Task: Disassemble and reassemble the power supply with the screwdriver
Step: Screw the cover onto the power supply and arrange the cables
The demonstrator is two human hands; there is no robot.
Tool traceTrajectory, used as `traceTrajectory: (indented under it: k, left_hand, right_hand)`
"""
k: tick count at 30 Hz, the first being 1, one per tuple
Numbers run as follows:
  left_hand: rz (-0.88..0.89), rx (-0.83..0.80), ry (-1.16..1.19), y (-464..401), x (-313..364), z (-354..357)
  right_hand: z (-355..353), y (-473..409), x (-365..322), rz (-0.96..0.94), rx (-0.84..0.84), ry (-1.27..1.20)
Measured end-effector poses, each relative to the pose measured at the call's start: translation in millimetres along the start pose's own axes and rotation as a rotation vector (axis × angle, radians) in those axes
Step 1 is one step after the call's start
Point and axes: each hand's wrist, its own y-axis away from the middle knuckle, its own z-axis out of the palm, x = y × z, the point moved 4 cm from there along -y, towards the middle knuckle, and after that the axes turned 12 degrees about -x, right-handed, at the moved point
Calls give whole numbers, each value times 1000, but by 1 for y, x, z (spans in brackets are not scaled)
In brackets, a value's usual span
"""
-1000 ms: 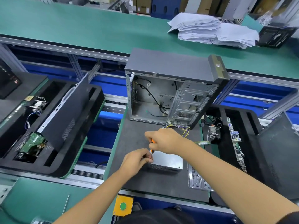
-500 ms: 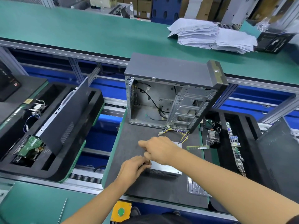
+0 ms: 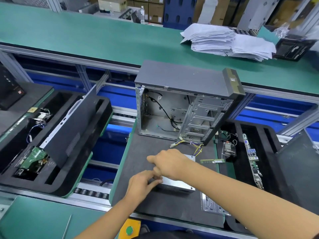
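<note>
Your left hand [image 3: 140, 184]: grip closed, fingertips pinched against the near-left corner of the power supply [image 3: 176, 184]; whether anything small sits between the fingertips cannot be told.

Your right hand [image 3: 170, 165]: curled into a loose fist over the top of the power supply, index finger pointing left. Whether this grip is clamped on the screwdriver cannot be told; no tool shows clearly under the fist.

Power supply: silver metal box, lying flat on the dark mat [image 3: 141, 157], mostly covered by both hands. Near face and right-hand top corner visible.

Wire bundle [image 3: 193, 144]: yellow, purple and black leads with white connectors, running from the far side of the power supply toward the foot of the case.

Computer case [image 3: 183, 104]: grey tower, upright on the far part of the same mat, side open toward you, black cables and a bare drive cage inside.

Memory stick [image 3: 213, 160]: green, lying at the mat's right edge, just beside the power supply.

Metal plate [image 3: 211, 207]: silver, near-right of the mat, partly under your right forearm.

Foam tray [image 3: 259, 133] to the right: holds a heatsink and a circuit board on edge.

Foam tray [image 3: 57, 185] to the left: holds a dark side panel [image 3: 72, 131] leaning upright, and a green board.

Paper stack [image 3: 226, 42]: white sheets on the green tabletop [image 3: 86, 31] behind.
</note>
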Motion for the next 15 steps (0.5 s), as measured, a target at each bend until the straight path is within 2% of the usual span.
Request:
traceTrajectory:
  k: [3, 5, 8, 15]
  left_hand:
    - [71, 23, 29, -2, 7, -4]
    - [108, 21, 39, -3, 11, -8]
    - [136, -3, 48, -3, 11, -10]
    - [21, 14, 16, -3, 12, -8]
  right_hand:
    - [-1, 5, 3, -7, 28, 50]
    - [-5, 11, 5, -107, 53, 144]
    - [-6, 15, 6, -259, -12, 244]
    - [-1, 20, 14, -142, 49, 116]
